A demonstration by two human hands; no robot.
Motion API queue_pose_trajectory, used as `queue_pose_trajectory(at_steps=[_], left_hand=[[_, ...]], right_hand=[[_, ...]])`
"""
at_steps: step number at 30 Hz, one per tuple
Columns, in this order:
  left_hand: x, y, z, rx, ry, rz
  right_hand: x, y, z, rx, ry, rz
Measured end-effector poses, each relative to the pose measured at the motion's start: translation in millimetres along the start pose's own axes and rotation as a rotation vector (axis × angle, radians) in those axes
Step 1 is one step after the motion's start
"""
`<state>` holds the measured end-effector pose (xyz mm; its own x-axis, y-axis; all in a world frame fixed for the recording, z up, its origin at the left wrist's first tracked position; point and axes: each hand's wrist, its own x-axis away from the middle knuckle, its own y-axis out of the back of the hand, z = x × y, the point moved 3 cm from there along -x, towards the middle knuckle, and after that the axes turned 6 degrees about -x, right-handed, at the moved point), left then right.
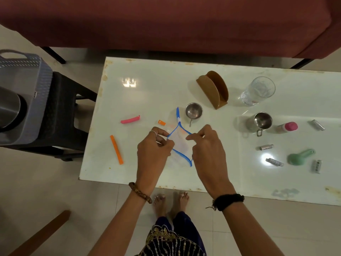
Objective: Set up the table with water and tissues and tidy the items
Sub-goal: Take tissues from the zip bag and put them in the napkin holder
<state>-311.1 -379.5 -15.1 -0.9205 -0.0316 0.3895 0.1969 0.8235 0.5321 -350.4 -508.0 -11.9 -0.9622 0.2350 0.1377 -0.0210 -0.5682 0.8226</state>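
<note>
A clear pouch with a blue zip edge [178, 140] is held open above the white table [147, 74]. My left hand [154, 151] pinches its left rim and my right hand [208, 150] pinches its right rim. Just behind the pouch stands a small steel cup [193, 110]. A brown tissue holder [214, 89] stands empty behind that. A clear drinking glass [259, 90] is at the back right, and a steel mug [262, 121] sits in front of it.
A pink clip [130, 119], an orange clip [116, 149] and a small orange piece [162, 122] lie left of the pouch. Several batteries [265, 147], a pink-capped bottle [287, 127] and a green scoop [299, 156] lie right. A grey basket [24, 89] with a steel vessel sits on a black stool at left.
</note>
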Motion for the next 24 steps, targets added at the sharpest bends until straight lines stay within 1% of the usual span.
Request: queue_pose_trajectory(at_steps=[2,4,7,9,11,13,15,16,17,20,22,24], left_hand=[[3,-9,-3,-0.002,-0.019,0.047],[6,-16,-6,0.004,-0.039,0.080],[7,-26,-8,0.023,-0.065,0.111],[7,-32,-8,0.023,-0.093,0.129],[8,-40,-7,0.036,-0.115,0.172],[7,-48,-2,0.108,-0.096,0.236],[3,-54,9,0.235,-0.035,0.265],[0,-56,16,0.255,-0.019,0.252],[-4,-58,26,0.226,-0.021,0.231],[-13,-65,53,0.028,-0.043,0.142],[-23,-69,68,-0.025,-0.019,0.050],[-36,-72,81,-0.002,0.080,0.035]], right_hand=[[-2,-6,5,0.017,-0.007,0.084],[-5,-10,4,-0.032,-0.084,0.127],[-13,-15,-7,-0.020,-0.169,0.185],[-18,-21,-18,0.013,-0.255,0.277],[-22,-27,-28,-0.006,-0.331,0.365],[-26,-31,-39,-0.053,-0.385,0.357],[-28,-31,-51,-0.054,-0.390,0.329],[-29,-30,-57,-0.057,-0.386,0.318],[-29,-29,-63,-0.057,-0.379,0.330],[-29,-37,-85,-0.045,-0.411,0.434],[-27,-42,-97,-0.144,-0.486,0.467],[-23,-45,-103,-0.373,-0.509,0.444]])
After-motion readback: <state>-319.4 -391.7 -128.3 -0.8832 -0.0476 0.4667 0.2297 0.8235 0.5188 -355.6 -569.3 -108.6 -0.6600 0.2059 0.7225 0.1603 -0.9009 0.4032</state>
